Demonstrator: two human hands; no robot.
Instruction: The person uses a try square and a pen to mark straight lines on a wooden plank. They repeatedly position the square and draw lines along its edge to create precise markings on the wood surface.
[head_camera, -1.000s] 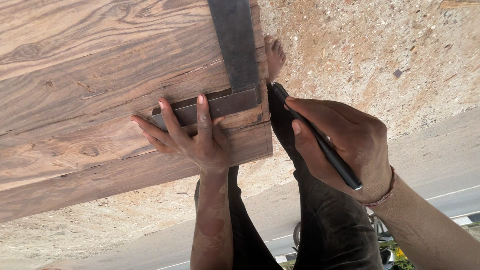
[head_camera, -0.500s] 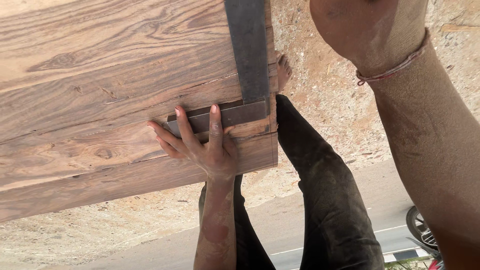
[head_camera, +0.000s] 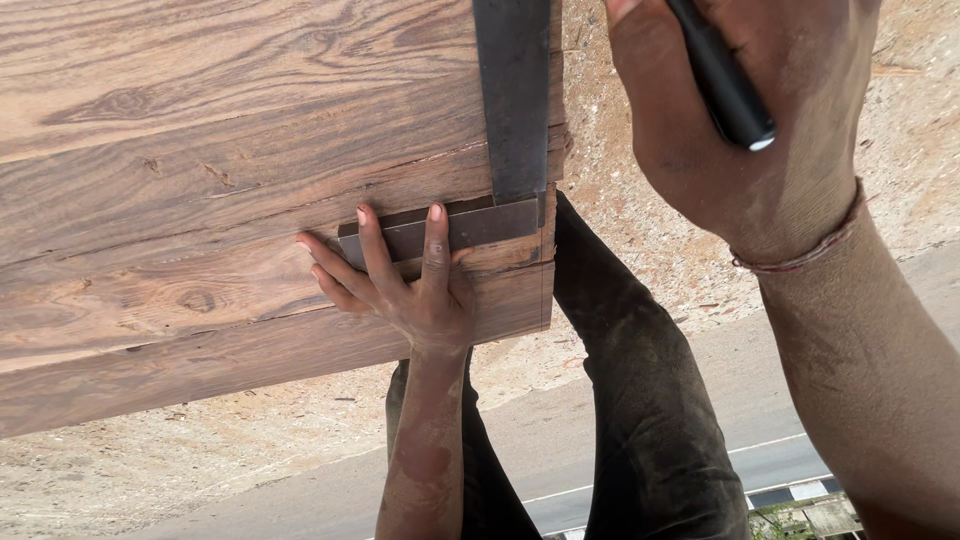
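My left hand (head_camera: 410, 285) lies flat with fingers spread on the thick stock of a metal try square (head_camera: 450, 228), pressing it against the near edge of a wide brown wooden plank (head_camera: 220, 160). The square's dark blade (head_camera: 512, 95) runs across the plank close to its sawn end. My right hand (head_camera: 740, 130) is raised close to the camera at the upper right, off the plank. It is closed on a black pen (head_camera: 725, 85), whose capped end points down and to the right. A thin cord band sits on that wrist.
My legs in dark trousers (head_camera: 650, 420) stand beside the plank's end. Sandy, gravelly ground (head_camera: 650, 230) lies under the plank, and a paved road with a white line (head_camera: 760, 455) runs along the bottom of the view.
My right hand with the pen lifted away from the plank's end, up and toward the camera. My left hand stayed pressed on the square's stock.
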